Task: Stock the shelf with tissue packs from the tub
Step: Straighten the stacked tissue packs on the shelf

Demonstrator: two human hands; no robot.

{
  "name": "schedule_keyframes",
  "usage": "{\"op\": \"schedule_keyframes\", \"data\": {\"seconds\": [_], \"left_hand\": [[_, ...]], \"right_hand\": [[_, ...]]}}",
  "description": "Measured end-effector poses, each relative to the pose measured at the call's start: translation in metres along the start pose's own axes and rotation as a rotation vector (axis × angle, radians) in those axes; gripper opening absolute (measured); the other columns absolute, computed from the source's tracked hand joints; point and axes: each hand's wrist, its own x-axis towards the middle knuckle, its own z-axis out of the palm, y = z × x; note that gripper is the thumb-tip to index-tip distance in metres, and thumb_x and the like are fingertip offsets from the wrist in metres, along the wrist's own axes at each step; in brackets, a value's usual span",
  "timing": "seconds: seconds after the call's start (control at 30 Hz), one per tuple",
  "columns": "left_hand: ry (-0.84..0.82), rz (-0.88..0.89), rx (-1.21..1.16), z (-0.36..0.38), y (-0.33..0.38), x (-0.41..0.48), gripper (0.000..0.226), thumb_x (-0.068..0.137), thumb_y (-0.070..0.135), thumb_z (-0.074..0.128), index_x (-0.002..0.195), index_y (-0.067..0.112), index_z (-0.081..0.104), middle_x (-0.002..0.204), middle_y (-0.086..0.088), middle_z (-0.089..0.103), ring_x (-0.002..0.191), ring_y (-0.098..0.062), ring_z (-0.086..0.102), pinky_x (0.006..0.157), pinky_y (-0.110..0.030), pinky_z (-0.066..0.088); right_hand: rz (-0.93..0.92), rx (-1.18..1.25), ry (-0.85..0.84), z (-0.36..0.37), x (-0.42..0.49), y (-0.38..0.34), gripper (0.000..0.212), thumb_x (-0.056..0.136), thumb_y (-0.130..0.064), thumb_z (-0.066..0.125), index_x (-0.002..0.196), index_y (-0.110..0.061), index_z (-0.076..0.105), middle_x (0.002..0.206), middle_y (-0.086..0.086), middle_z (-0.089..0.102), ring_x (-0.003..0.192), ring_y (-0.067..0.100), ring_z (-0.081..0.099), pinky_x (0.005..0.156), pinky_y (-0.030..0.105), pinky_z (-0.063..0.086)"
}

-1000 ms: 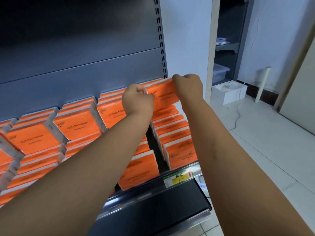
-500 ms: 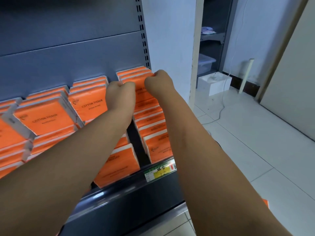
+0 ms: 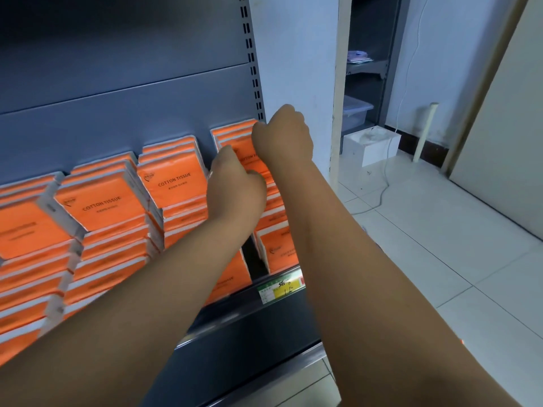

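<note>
The grey metal shelf (image 3: 249,318) looks nearly full of orange wrapped tissue packs (image 3: 173,183). Fingers of your left hand (image 3: 235,189) and right hand (image 3: 282,139) clench the rearmost right-hand pack (image 3: 245,154); seating it appears outstanding.

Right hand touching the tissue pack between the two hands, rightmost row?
Cannot tell. Head view: the right hand overlaps the tissue pack's upper corner, but its curled fingers are hidden behind the knuckles.

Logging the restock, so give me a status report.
Left hand and right hand on tissue pack, far-right row; both curled, grip hidden. Pack on shelf. Nothing blocking.
</note>
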Motion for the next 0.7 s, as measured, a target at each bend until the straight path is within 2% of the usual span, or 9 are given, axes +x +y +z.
{"op": "schedule_keyframes", "data": {"seconds": [0.07, 0.13, 0.23, 0.33, 0.47, 0.57, 0.7], "left_hand": [[-0.032, 0.086, 0.064, -0.004, 0.0, -0.014, 0.023, 0.083, 0.014, 0.041, 0.102, 0.018, 0.052, 0.101, -0.002, 0.059, 0.091, -0.028, 0.06, 0.07, -0.039, 0.049], [-0.096, 0.097, 0.111, -0.007, 0.002, -0.029, 0.016, 0.09, 0.028, 0.042, 0.102, 0.024, 0.051, 0.105, 0.0, 0.056, 0.1, -0.029, 0.062, 0.082, -0.045, 0.055], [-0.172, 0.044, 0.181, -0.006, 0.005, -0.059, 0.037, 0.092, 0.048, 0.035, 0.112, 0.025, 0.055, 0.121, 0.0, 0.058, 0.119, -0.029, 0.057, 0.098, -0.054, 0.051], [-0.232, 0.031, 0.232, 0.005, 0.011, -0.094, 0.05, 0.091, 0.053, 0.033, 0.124, 0.023, 0.056, 0.135, -0.001, 0.057, 0.133, -0.032, 0.048, 0.107, -0.055, 0.045], [-0.435, 0.064, 0.4, 0.03, 0.034, -0.145, 0.047, 0.099, 0.042, 0.038, 0.132, 0.011, 0.053, 0.148, -0.012, 0.046, 0.146, -0.038, 0.03, 0.116, -0.054, 0.032], [-0.544, 0.122, 0.513, 0.048, 0.054, -0.178, 0.057, 0.102, 0.048, 0.04, 0.145, 0.01, 0.046, 0.164, -0.014, 0.029, 0.155, -0.037, 0.015, 0.124, -0.053, 0.019], [-0.508, 0.373, 0.734, 0.061, 0.063, -0.185, 0.071, 0.1, 0.054, 0.042, 0.158, 0.017, 0.028, 0.171, -0.009, 0.017, 0.158, -0.034, 0.007, 0.127, -0.053, 0.011]], "right_hand": [[-0.037, -0.038, 0.015, -0.013, -0.008, -0.001, 0.021, 0.096, -0.028, 0.052, 0.11, -0.012, 0.053, 0.115, 0.007, 0.057, 0.104, 0.028, 0.059, 0.09, 0.041, 0.051], [-0.094, -0.078, 0.019, -0.031, -0.024, 0.004, 0.025, 0.1, -0.032, 0.049, 0.112, -0.011, 0.055, 0.117, 0.008, 0.058, 0.106, 0.029, 0.059, 0.085, 0.038, 0.047], [-0.193, -0.132, 0.01, -0.058, -0.064, 0.029, 0.037, 0.104, -0.035, 0.046, 0.128, -0.008, 0.055, 0.129, 0.01, 0.059, 0.117, 0.029, 0.057, 0.09, 0.038, 0.044], [-0.198, -0.178, -0.017, -0.08, -0.108, 0.066, 0.041, 0.104, -0.034, 0.047, 0.133, -0.006, 0.054, 0.134, 0.013, 0.058, 0.123, 0.029, 0.053, 0.094, 0.038, 0.042], [-0.081, -0.175, -0.005, -0.117, -0.16, 0.117, 0.047, 0.104, -0.032, 0.047, 0.144, -0.008, 0.049, 0.141, 0.011, 0.055, 0.13, 0.028, 0.05, 0.099, 0.036, 0.04], [0.06, -0.165, 0.022, -0.149, -0.203, 0.165, 0.049, 0.104, -0.032, 0.048, 0.147, -0.009, 0.048, 0.144, 0.011, 0.054, 0.134, 0.027, 0.047, 0.104, 0.036, 0.038], [0.303, -0.082, 0.05, -0.178, -0.25, 0.223, 0.049, 0.106, -0.036, 0.046, 0.149, -0.013, 0.045, 0.149, 0.007, 0.051, 0.136, 0.024, 0.046, 0.109, 0.036, 0.036]]}}
